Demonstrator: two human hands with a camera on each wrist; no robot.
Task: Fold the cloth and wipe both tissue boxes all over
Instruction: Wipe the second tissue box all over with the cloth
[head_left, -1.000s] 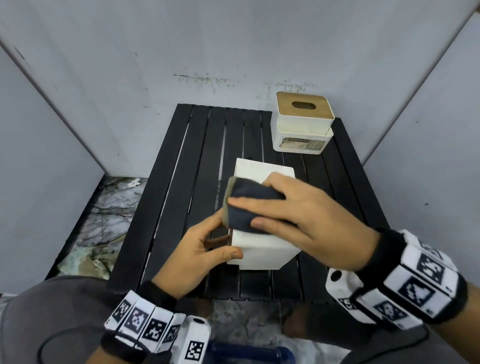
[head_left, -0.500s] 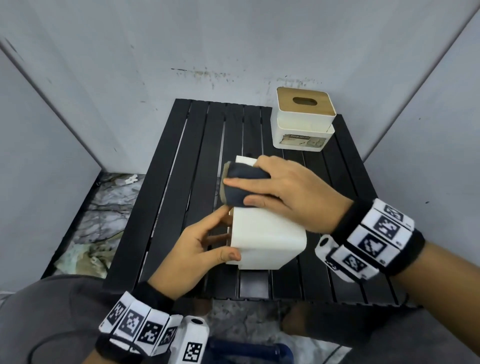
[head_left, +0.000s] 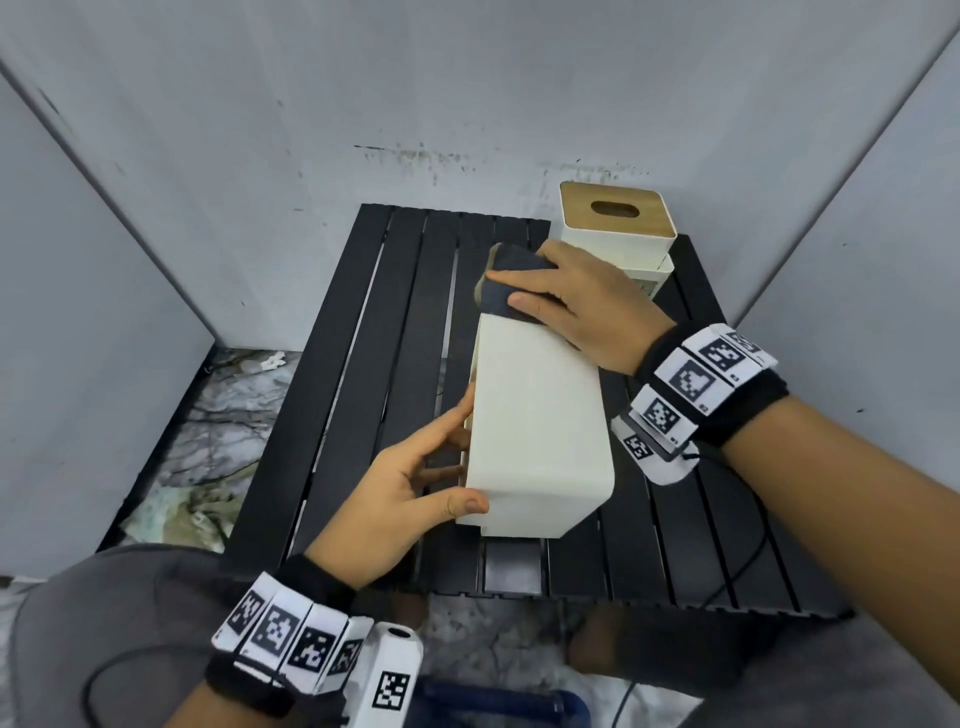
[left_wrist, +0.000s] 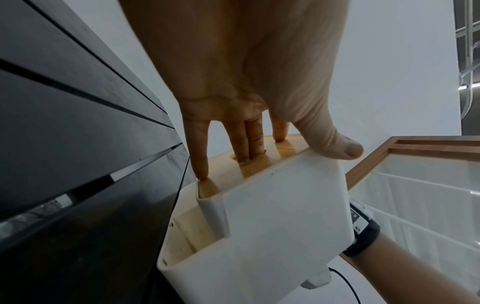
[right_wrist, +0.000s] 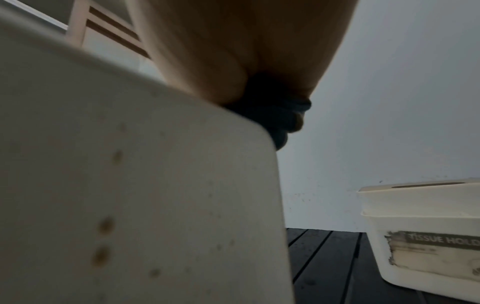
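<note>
A white tissue box (head_left: 535, 431) lies on its side in the middle of the black slatted table (head_left: 363, 364). My left hand (head_left: 415, 478) holds its near left end, thumb on the white face and fingers (left_wrist: 200, 156) on the wooden lid (left_wrist: 283, 150). My right hand (head_left: 576, 306) presses a folded dark cloth (head_left: 506, 283) onto the box's far end; the cloth (right_wrist: 280, 117) shows under my palm in the right wrist view. A second white tissue box (head_left: 618, 228) with a wooden slotted lid stands upright at the back right (right_wrist: 426, 240).
Grey walls close in the table on the back and both sides. Marbled floor (head_left: 208, 431) shows to the left of the table. A cable (head_left: 737, 566) trails from my right wrist over the table's near right part.
My right hand has slid the cloth along the box's upper face from near its middle to its far end. The left hand keeps its hold on the near end.
</note>
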